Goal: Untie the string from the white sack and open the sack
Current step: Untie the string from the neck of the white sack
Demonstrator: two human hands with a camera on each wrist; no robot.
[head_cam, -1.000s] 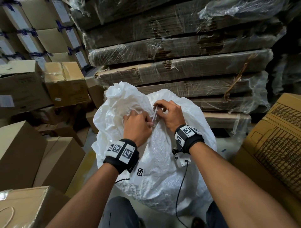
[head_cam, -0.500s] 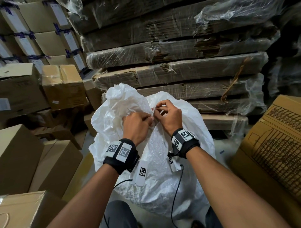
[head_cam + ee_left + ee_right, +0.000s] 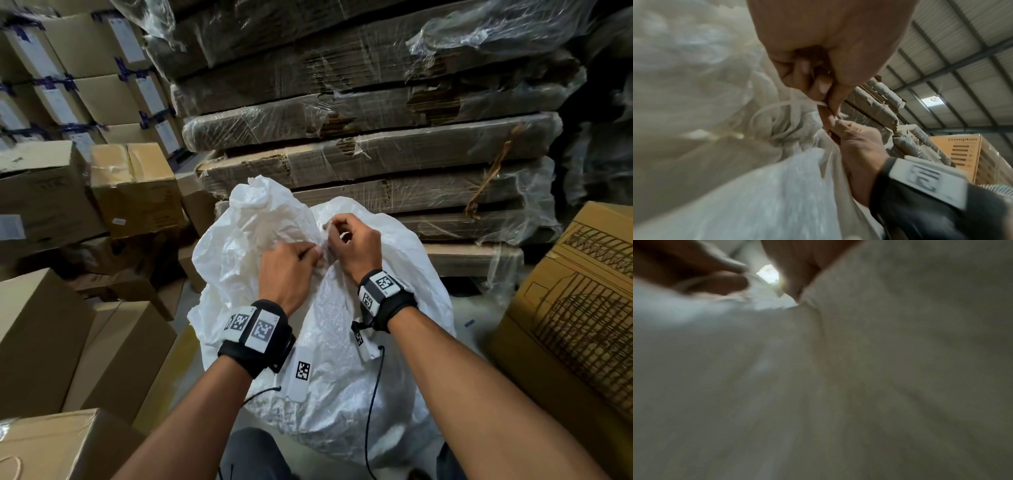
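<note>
A bulging white sack stands on the floor in front of me, its neck gathered at the top. A thin pale string loops round that neck. My left hand pinches the string at the neck between thumb and fingertips. My right hand is just to its right, fingers curled, pinching a strip of the string above the knot. The loose sack top billows up to the left. The right wrist view is blurred, filled by sack fabric.
Shrink-wrapped stacks of flattened cardboard rise right behind the sack. Brown cartons crowd the left side, and a large printed carton stands at the right. A strip of bare floor shows beside the sack.
My right hand has lifted slightly with the string and moved up over the neck. The left hand stays at the neck, holding it.
</note>
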